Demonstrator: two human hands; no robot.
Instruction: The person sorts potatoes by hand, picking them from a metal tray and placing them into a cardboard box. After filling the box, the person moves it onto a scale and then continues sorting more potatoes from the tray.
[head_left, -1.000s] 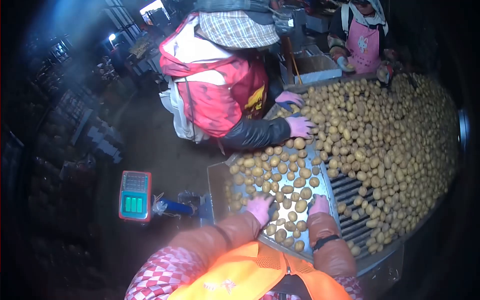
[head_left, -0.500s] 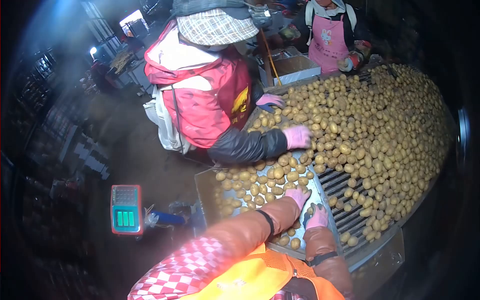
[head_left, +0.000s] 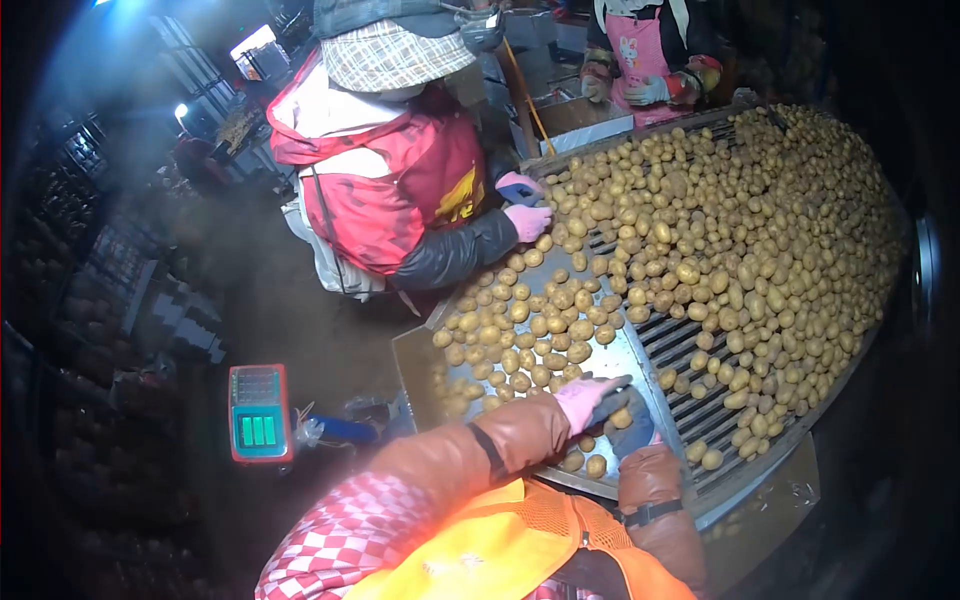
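I read the left hand (head_left: 590, 400) as fingers extended, grip unclear, beside the right hand (head_left: 632, 428), which cups a potato (head_left: 621, 418) over the metal tray (head_left: 622, 362); crowded fingers could knock it loose, bruising it.

Red-edged scale (head_left: 259, 385), its display (head_left: 258, 431) lit green, white-sided box (head_left: 600, 130), glowing lamp (head_left: 181, 111), person (head_left: 676, 42) in pink apron (head_left: 640, 60)

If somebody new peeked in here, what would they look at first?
Probably the huge heap of potatoes, spread over the dark slatted grate on the right. Next, perhaps, the bright orange vest at the bottom, or the red jacket on the person across at upper left. The red-rimmed scale display glows green at lower left.
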